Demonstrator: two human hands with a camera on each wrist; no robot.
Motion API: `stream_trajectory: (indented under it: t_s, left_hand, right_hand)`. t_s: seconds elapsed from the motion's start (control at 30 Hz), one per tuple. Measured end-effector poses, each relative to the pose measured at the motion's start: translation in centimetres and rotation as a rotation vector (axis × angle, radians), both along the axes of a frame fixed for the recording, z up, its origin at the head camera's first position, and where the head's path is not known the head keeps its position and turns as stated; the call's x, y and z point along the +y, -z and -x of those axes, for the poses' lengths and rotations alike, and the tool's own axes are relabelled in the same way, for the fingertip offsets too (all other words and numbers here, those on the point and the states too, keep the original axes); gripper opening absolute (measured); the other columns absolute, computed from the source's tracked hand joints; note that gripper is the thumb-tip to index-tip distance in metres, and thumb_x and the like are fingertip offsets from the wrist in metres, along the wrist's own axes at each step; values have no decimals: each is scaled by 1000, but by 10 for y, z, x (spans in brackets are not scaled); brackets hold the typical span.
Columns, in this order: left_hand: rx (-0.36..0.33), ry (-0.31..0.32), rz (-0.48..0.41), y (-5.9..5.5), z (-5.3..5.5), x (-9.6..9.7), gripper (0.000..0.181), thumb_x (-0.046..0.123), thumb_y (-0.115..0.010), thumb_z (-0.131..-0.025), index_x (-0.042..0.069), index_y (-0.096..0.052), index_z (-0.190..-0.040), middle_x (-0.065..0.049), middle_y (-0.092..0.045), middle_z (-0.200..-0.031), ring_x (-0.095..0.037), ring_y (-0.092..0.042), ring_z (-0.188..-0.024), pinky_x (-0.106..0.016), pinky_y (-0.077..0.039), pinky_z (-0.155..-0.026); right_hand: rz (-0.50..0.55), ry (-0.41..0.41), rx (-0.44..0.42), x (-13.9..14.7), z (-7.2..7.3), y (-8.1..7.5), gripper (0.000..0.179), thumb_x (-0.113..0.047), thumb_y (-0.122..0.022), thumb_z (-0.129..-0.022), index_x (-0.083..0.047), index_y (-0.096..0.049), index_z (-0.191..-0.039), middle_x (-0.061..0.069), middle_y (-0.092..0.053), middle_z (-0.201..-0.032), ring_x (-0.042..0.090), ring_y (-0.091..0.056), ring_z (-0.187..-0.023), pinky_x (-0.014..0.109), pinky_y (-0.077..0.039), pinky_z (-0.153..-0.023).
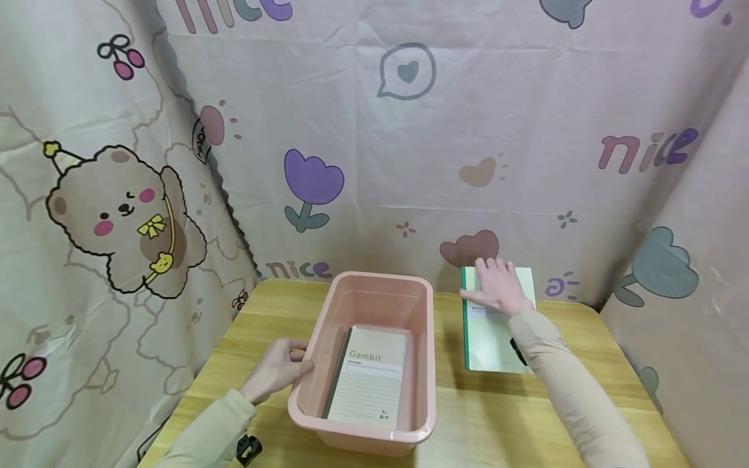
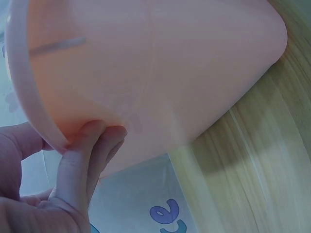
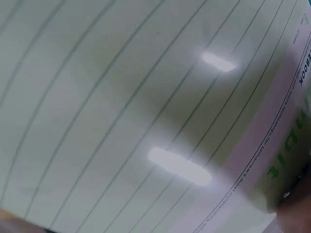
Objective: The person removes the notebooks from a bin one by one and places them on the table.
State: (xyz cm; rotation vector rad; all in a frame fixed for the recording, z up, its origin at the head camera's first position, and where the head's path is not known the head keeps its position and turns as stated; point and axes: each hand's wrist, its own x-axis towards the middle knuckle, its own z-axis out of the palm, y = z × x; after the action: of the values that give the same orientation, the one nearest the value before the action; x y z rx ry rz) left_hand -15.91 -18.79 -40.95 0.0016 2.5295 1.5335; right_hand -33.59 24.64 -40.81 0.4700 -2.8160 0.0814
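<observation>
In the head view, my left hand (image 1: 275,374) pinches the left rim of a pink plastic bin (image 1: 364,443). The left wrist view shows two fingers (image 2: 77,165) against the bin's outer wall (image 2: 194,63), with the thumb across the rim. A notebook marked Gambit (image 1: 368,383) lies face up inside the bin. To the right, my right hand (image 1: 499,286) grips a pale green notebook (image 1: 497,348) near its top, fingers at the upper edge and thumb toward the green spine. Its ruled cover (image 3: 121,97) fills the right wrist view.
A light wood table (image 1: 456,416) carries the bin. Printed cloth (image 1: 380,162) hangs behind the table and along both sides. Dark wrist straps (image 1: 248,448) show at the sleeves, and a thin black cable (image 1: 153,437) runs at the left table edge.
</observation>
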Motion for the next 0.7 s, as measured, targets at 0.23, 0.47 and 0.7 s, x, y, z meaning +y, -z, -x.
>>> stream_trajectory:
  t_s: [0.23,0.47,0.7]
  left_hand:
    - [-5,-1,0,0,0,0,48,-2,-62,-84,-23,-53,-126,-33,-72,-103,-35,-76,-87,-41,-65,-73]
    - [-10,-3,-4,1,-1,0,49,-3,-63,-84,-23,-52,-127,-34,-72,-104,-35,-76,-87,-41,-65,-73]
    - [-13,-29,11,0,0,1,47,-2,-64,-84,-20,-55,-127,-32,-73,-104,-33,-76,-86,-41,-65,-74]
  right_hand:
    - [64,5,-13,9,2,53,65,-59,-71,-75,-2,-51,-98,18,-56,-87,37,-52,-85,48,-36,-77]
    - [63,26,-52,12,2,80,64,-59,-73,-75,-3,-52,-98,17,-55,-89,37,-52,-88,47,-36,-76]
    - [79,28,-68,10,3,89,73,-57,-73,-76,1,-52,-114,22,-55,-101,41,-51,-97,52,-39,-82]
